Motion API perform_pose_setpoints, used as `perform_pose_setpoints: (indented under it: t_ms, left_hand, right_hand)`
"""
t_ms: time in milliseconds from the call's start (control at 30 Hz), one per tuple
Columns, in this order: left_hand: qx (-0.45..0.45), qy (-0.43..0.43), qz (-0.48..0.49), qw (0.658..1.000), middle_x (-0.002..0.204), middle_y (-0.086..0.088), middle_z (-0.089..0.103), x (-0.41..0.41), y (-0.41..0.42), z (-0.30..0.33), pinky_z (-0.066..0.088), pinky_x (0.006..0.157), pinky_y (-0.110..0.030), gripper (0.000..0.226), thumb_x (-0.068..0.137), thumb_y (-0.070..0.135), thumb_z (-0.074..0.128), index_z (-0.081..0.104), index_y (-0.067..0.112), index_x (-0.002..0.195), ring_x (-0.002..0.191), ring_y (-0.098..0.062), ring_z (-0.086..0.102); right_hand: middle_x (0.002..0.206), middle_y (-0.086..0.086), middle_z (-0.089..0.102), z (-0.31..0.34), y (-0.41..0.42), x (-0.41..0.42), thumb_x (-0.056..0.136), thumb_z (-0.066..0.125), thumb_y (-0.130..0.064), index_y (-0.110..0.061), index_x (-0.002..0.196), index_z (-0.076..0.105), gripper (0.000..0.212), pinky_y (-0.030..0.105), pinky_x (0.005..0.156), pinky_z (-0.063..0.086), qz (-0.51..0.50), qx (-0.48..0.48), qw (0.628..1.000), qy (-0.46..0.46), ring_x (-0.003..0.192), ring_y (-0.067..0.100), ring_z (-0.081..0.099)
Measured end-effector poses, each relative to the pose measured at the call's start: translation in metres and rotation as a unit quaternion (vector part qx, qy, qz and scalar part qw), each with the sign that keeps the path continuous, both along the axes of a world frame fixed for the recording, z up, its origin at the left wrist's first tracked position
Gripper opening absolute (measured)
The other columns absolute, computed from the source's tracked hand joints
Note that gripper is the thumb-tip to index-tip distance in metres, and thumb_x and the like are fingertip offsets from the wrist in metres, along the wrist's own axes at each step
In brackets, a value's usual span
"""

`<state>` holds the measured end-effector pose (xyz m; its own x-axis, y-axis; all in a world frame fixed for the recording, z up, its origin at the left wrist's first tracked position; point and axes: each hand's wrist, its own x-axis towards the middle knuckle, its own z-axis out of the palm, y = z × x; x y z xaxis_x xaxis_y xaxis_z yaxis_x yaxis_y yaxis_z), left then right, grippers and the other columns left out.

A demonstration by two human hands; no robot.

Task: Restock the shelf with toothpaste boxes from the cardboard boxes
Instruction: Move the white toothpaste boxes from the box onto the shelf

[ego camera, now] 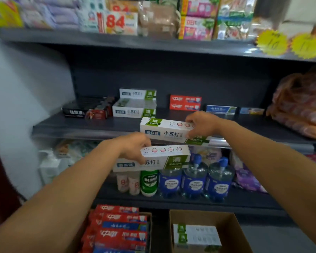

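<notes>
My right hand [202,125] grips a white-and-green toothpaste box [164,130] by its right end, just above the front edge of the dark middle shelf [84,125]. My left hand [135,147] holds a second white-and-green box [164,157] lower down, in front of the shelf edge. A stack of the same boxes [135,103] stands at the back of the shelf. Red toothpaste boxes [185,102] and a blue one [221,109] stand to its right. On the floor, the right cardboard box [224,229] holds more white-and-green boxes, and the left cardboard box [148,225] holds red ones [120,229].
Black toothpaste boxes [84,108] lie at the shelf's left. A bag of orange packets [299,105] fills the shelf's right end. Blue bottles [195,178] and a green one [149,181] stand on the shelf below. A white wall [16,88] closes the left side.
</notes>
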<state>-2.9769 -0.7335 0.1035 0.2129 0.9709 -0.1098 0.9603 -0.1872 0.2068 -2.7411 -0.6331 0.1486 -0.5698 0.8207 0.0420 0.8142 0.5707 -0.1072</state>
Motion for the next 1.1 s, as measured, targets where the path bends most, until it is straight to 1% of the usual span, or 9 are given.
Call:
perform_pose_setpoints:
  t_ms: [67, 233, 300, 500, 633, 733, 867, 967, 1100]
  left_hand:
    - [0.009, 0.004, 0.006, 1.0, 0.094, 0.015, 0.056, -0.022, 0.004, 0.013, 0.051, 0.077, -0.033, 0.033, 0.069, 0.026, 0.08, 0.056, 0.037, 0.088, 0.091, -0.012, 0.057]
    - [0.012, -0.01, 0.039, 0.999, 0.102, 0.011, 0.062, -0.072, 0.021, 0.034, 0.052, 0.082, -0.033, 0.038, 0.071, 0.022, 0.079, 0.062, 0.028, 0.104, 0.093, -0.01, 0.059]
    - [0.009, -0.015, 0.05, 0.999, 0.101, 0.013, 0.061, -0.09, 0.03, 0.04, 0.05, 0.08, -0.028, 0.038, 0.073, 0.019, 0.079, 0.061, 0.027, 0.105, 0.093, -0.009, 0.058]
    - [0.009, -0.005, 0.082, 0.997, 0.103, 0.01, 0.063, -0.138, 0.06, 0.044, 0.052, 0.083, -0.029, 0.039, 0.072, 0.018, 0.08, 0.062, 0.025, 0.107, 0.094, -0.01, 0.06]
    - [0.0, -0.007, 0.087, 0.996, 0.102, 0.01, 0.063, -0.16, 0.079, 0.044, 0.052, 0.085, -0.029, 0.038, 0.073, 0.017, 0.08, 0.062, 0.026, 0.106, 0.095, -0.009, 0.06]
    - [-0.006, -0.015, 0.093, 0.996, 0.104, 0.011, 0.064, -0.175, 0.093, 0.045, 0.053, 0.088, -0.032, 0.039, 0.073, 0.016, 0.08, 0.063, 0.025, 0.108, 0.096, -0.009, 0.061]
    - [-0.005, -0.017, 0.097, 0.995, 0.103, 0.01, 0.066, -0.192, 0.11, 0.045, 0.053, 0.09, -0.034, 0.04, 0.073, 0.015, 0.08, 0.064, 0.023, 0.108, 0.095, -0.01, 0.062]
    - [-0.01, -0.018, 0.099, 0.995, 0.102, 0.009, 0.067, -0.202, 0.118, 0.043, 0.054, 0.089, -0.035, 0.036, 0.074, 0.015, 0.08, 0.064, 0.024, 0.105, 0.095, -0.01, 0.064]
    - [-0.01, -0.025, 0.099, 0.995, 0.103, 0.009, 0.067, -0.209, 0.126, 0.041, 0.054, 0.085, -0.03, 0.036, 0.074, 0.014, 0.08, 0.063, 0.024, 0.105, 0.094, -0.009, 0.064]
  right_hand:
    - [0.097, -0.003, 0.062, 0.008, 0.011, -0.019, 0.08, 0.074, -0.028, -0.018, 0.101, 0.062, 0.026, 0.032, 0.076, 0.05, 0.01, -0.005, 1.0, 0.014, 0.088, 0.017, 0.06]
    - [0.098, 0.0, 0.065, 0.015, 0.048, -0.064, 0.08, 0.075, -0.025, -0.02, 0.097, 0.06, 0.024, 0.034, 0.08, 0.054, 0.03, -0.017, 0.999, 0.029, 0.088, 0.017, 0.062]
    - [0.098, 0.0, 0.066, 0.015, 0.063, -0.082, 0.08, 0.075, -0.025, -0.019, 0.1, 0.061, 0.025, 0.035, 0.082, 0.055, 0.031, -0.017, 0.999, 0.03, 0.088, 0.017, 0.063]
    - [0.097, -0.003, 0.064, 0.0, 0.106, -0.126, 0.08, 0.075, -0.028, -0.017, 0.101, 0.061, 0.028, 0.033, 0.079, 0.054, 0.04, -0.026, 0.998, 0.03, 0.089, 0.018, 0.062]
    - [0.1, -0.005, 0.062, -0.014, 0.132, -0.154, 0.078, 0.076, -0.033, -0.025, 0.101, 0.06, 0.029, 0.038, 0.084, 0.054, 0.044, -0.028, 0.999, 0.008, 0.092, 0.017, 0.061]
    - [0.1, -0.005, 0.059, -0.021, 0.151, -0.172, 0.078, 0.075, -0.032, -0.025, 0.099, 0.057, 0.028, 0.033, 0.079, 0.051, 0.041, -0.029, 0.999, -0.002, 0.092, 0.017, 0.059]
    - [0.107, -0.002, 0.059, -0.025, 0.172, -0.191, 0.079, 0.076, -0.028, -0.017, 0.111, 0.062, 0.037, 0.029, 0.077, 0.046, 0.04, -0.033, 0.999, 0.01, 0.095, 0.018, 0.057]
    - [0.113, 0.003, 0.057, -0.027, 0.183, -0.202, 0.077, 0.078, -0.028, -0.013, 0.115, 0.061, 0.044, 0.03, 0.082, 0.047, 0.039, 0.003, 0.999, 0.007, 0.101, 0.021, 0.055]
    - [0.118, 0.004, 0.056, -0.032, 0.195, -0.212, 0.078, 0.076, -0.03, -0.018, 0.115, 0.059, 0.043, 0.028, 0.08, 0.042, 0.043, 0.068, 0.996, -0.029, 0.103, 0.021, 0.053]
